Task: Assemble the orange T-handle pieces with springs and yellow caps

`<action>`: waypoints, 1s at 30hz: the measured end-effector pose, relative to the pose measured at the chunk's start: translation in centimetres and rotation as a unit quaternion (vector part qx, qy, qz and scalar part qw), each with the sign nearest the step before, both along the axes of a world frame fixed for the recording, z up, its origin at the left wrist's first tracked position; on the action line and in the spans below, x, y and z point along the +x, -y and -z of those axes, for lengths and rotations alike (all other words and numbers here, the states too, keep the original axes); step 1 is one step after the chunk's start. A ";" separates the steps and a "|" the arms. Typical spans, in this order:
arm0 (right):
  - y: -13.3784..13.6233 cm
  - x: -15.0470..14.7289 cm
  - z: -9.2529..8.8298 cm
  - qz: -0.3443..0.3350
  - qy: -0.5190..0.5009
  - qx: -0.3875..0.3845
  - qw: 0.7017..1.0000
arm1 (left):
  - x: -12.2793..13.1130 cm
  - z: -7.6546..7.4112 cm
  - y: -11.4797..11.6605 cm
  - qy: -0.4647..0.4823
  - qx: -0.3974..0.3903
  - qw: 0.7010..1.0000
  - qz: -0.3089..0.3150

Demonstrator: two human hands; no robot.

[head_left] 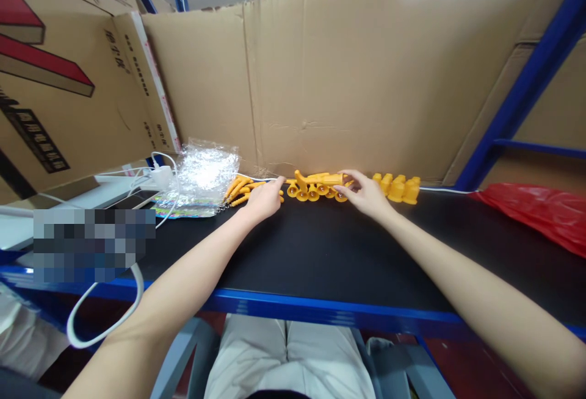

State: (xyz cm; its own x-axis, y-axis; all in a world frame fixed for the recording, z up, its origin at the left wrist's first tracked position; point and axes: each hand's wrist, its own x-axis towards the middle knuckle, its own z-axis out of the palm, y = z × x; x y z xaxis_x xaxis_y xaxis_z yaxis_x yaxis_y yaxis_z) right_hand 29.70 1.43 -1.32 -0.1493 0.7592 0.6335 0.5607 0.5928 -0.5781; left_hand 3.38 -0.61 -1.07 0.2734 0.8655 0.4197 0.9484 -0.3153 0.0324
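Note:
My left hand (266, 200) is at the back of the black tabletop, beside a pile of slim orange-yellow plastic sticks (238, 188). Its index finger is stretched out; the other fingers are mostly hidden behind the hand. My right hand (368, 196) has thumb and index finger around the right end of a yellow plastic tube (323, 179). This tube lies sideways above a row of yellow bell-shaped pieces (312, 193) whose round mouths face me. Right of that hand stand several yellow cup-shaped pieces (397, 190), close together.
Shiny clear plastic bags (206, 173) lie at the left, with a white charger (162, 177) and cables. A red plastic bag (535, 210) is at the right. Cardboard (348, 88) walls the back. A blue metal edge (320, 310) runs along the front.

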 end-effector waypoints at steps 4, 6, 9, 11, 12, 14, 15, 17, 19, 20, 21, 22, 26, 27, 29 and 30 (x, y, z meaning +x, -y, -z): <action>-0.1 0.0 -1.5 0.059 0.012 0.075 0.995 | -0.9 0.5 -0.7 -0.083 -0.062 0.995 -0.009; -0.6 -0.2 -1.8 0.075 0.034 0.098 0.992 | -1.0 0.7 -0.8 -0.101 -0.092 0.991 -0.008; -1.6 -0.5 -1.9 0.096 0.130 0.130 0.978 | -1.0 0.9 -0.8 -0.096 -0.110 0.989 -0.010; -2.0 -0.9 -2.0 0.116 0.227 0.149 0.955 | -1.0 1.0 -0.9 -0.080 -0.114 0.990 -0.004; -2.1 -1.3 -2.0 0.129 0.280 0.155 0.939 | -1.0 1.1 -0.9 -0.067 -0.115 0.991 0.006; -2.2 -2.2 -1.9 0.155 0.371 0.161 0.901 | -1.0 1.3 -1.1 -0.039 -0.115 0.992 0.032; -2.2 -2.7 -1.8 0.165 0.407 0.163 0.884 | -0.9 1.5 -1.3 -0.026 -0.112 0.992 0.045; -2.4 -3.6 -1.4 0.174 0.459 0.173 0.854 | -0.9 1.8 -1.6 -0.005 -0.101 0.993 0.060; -2.6 -4.4 -0.8 0.171 0.495 0.183 0.832 | -0.8 2.1 -2.0 0.009 -0.089 0.994 0.064; -2.8 -4.7 -0.5 0.166 0.508 0.184 0.825 | -0.8 2.2 -2.2 0.014 -0.085 0.994 0.066; -2.9 -4.9 -0.2 0.159 0.517 0.182 0.821 | -0.8 2.3 -2.4 0.015 -0.081 0.994 0.067; -3.0 -5.1 0.1 0.154 0.523 0.176 0.820 | -0.8 2.4 -2.6 0.012 -0.079 0.994 0.070; -3.2 -5.5 1.1 0.143 0.513 0.126 0.837 | -0.8 2.5 -2.7 -0.013 -0.083 0.992 0.089; -3.2 -5.5 1.2 0.140 0.509 0.109 0.842 | -0.8 2.4 -2.7 -0.020 -0.084 0.992 0.094; -3.2 -5.5 1.3 0.132 0.503 0.070 0.851 | -0.8 2.3 -2.4 -0.040 -0.082 0.991 0.098; -3.1 -5.3 1.2 0.125 0.502 0.048 0.854 | -0.8 2.2 -2.3 -0.050 -0.081 0.991 0.097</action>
State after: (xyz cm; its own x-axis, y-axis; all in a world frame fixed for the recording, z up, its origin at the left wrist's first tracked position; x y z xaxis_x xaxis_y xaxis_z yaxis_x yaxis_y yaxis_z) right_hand 24.37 4.53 -2.57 -0.4943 0.7993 0.3419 0.8617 0.3987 0.3138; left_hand 2.59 1.70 -3.28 0.4740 0.8468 0.2416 0.8719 -0.4896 0.0055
